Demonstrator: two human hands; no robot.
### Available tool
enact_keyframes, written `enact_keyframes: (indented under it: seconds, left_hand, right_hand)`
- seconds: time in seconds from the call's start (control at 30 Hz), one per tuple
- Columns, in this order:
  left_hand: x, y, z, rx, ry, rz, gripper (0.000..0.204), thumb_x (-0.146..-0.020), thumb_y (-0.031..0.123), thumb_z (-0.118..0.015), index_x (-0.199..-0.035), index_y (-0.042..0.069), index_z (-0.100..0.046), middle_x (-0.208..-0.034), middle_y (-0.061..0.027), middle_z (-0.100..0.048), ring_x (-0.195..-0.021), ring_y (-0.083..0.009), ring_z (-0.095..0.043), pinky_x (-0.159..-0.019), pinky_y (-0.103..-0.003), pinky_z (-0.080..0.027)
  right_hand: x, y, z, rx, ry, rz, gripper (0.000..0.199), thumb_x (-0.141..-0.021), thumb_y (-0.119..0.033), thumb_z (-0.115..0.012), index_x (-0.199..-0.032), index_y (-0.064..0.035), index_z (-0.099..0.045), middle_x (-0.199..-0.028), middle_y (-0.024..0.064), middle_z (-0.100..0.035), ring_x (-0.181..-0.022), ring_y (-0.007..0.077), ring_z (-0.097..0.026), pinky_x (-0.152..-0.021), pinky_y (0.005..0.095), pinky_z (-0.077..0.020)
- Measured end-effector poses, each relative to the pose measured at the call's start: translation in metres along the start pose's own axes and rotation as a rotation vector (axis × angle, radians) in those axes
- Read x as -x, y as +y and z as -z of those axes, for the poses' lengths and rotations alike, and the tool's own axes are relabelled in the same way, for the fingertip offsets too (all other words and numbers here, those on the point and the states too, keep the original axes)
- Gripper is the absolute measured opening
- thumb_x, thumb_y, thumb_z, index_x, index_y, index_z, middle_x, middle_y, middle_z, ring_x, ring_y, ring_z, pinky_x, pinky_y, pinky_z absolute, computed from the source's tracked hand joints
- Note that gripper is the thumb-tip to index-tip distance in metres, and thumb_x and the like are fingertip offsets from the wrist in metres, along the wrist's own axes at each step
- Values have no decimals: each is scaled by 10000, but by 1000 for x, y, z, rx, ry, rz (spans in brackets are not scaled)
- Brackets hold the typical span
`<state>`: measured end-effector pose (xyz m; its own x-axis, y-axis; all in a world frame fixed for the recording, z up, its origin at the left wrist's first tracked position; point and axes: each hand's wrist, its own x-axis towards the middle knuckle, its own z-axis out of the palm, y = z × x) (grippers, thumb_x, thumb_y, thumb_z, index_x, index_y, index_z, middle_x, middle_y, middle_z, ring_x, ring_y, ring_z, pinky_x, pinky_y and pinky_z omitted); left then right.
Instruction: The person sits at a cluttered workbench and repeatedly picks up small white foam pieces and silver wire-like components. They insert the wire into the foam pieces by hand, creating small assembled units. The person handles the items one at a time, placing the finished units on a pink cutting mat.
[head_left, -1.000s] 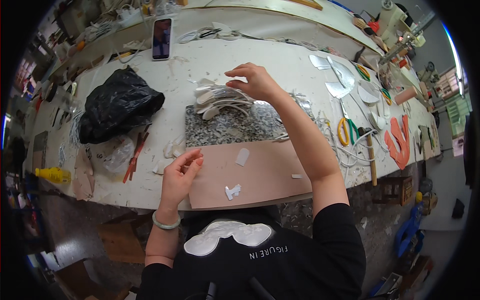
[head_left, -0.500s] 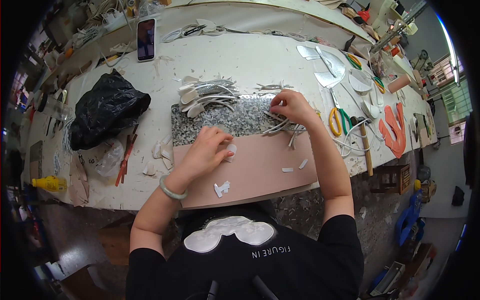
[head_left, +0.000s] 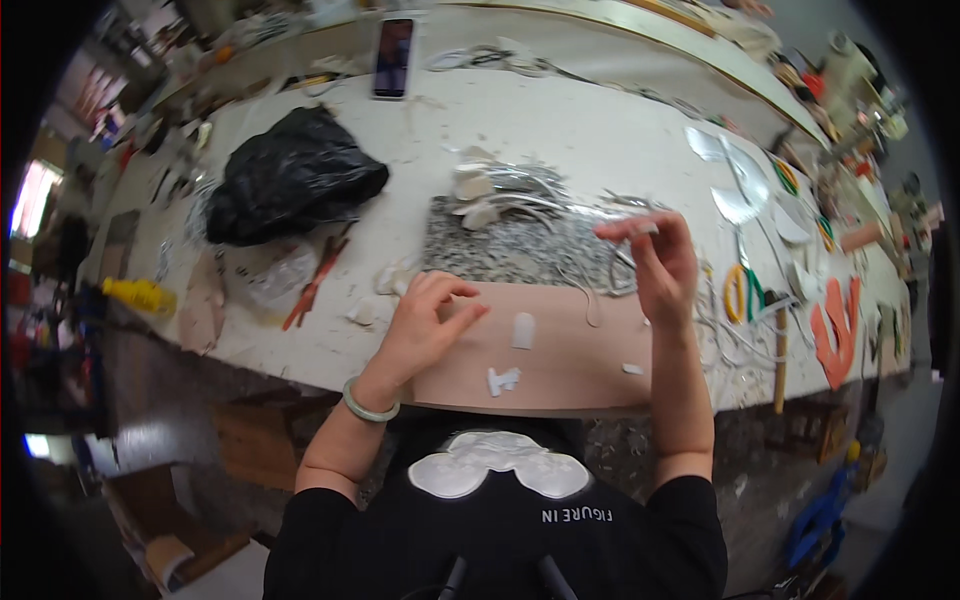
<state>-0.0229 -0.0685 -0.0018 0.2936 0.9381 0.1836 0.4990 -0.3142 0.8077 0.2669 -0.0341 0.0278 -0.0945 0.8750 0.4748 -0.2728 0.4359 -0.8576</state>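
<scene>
My left hand [head_left: 432, 322] is above the left part of a pinkish-tan board [head_left: 570, 365], thumb and fingers apart, holding nothing. Just right of its fingertips a white round-ended tab [head_left: 522, 330] lies flat. Nearer me are small white scraps [head_left: 502, 381]. My right hand [head_left: 662, 262] is raised over the board's right side, blurred, fingers pointing left with the thumb against them. Whether something small is pinched there is unclear. Behind the board a speckled grey stone slab [head_left: 490, 250] carries a bundle of white cords with pale tabs [head_left: 485, 185]. A thin cord [head_left: 592, 310] loops onto the board.
To the left are a black plastic bag [head_left: 295, 180], red strips [head_left: 315, 280] and a yellow bottle [head_left: 140, 295]. At right lie yellow-handled scissors [head_left: 735, 293], a hammer [head_left: 780, 360], silver pieces [head_left: 740, 200] and orange cut pieces [head_left: 838, 330]. A phone [head_left: 393, 58] stands behind.
The view has turned, shifting the bench rightward. My right hand has lifted from the cords on the slab and turned. My left hand has come off the white tab, which now lies uncovered.
</scene>
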Motion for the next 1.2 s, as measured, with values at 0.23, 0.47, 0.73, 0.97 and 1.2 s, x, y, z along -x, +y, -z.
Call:
enact_keyframes:
  seconds: [0.23, 0.47, 0.73, 0.97, 1.2]
  left_hand:
    - [-3, -84, 106, -559, 637, -129, 167, -843, 45, -606, -994, 23, -674, -984, -122, -655, -936, -287, -585, -763, -390, -495]
    - [-79, -114, 171, -702, 383, 325, 245, -903, 144, -507, -1051, 29, -664, -1117, -187, -631, -1145, -349, -530, -924, -383, -452]
    - [-101, -175, 176, -1004, 391, 151, 502, -928, 363, -525, -1358, 104, -491, -1438, -171, -425, -1375, -344, -322, -1151, -424, -238]
    - [-1, -60, 71, -458, 277, -165, 267, -790, 67, -703, -1049, 15, -664, -959, -101, -609, -918, -292, -540, -806, -386, -457]
    - [29, -72, 36, -390, 254, 3, 234, -759, 70, -747, -954, -13, -648, -866, -95, -625, -797, -254, -578, -730, -346, -482]
  right_hand:
    - [21, 10, -10, 493, 9, 404, 220, -913, 154, -434, -1072, 4, -458, -1030, 195, -629, -1004, 310, -629, -910, 465, -513]
    - [41, 7, -17, 455, 76, 276, 208, -904, 132, -498, -1068, 6, -476, -986, 159, -595, -865, 213, -608, -786, 329, -522]
    - [59, -17, -45, 786, -96, -103, 395, -745, 22, -762, -1106, -59, -623, -839, 44, -574, -684, 140, -573, -541, 232, -442]
    - [56, -9, -52, 836, -228, -127, 244, -737, -41, -758, -963, -47, -666, -855, 75, -601, -717, 229, -609, -608, 326, -485]
    - [69, 14, -83, 989, -420, -428, 255, -809, -196, -725, -1017, -77, -638, -1020, 97, -602, -826, 310, -654, -716, 394, -518]
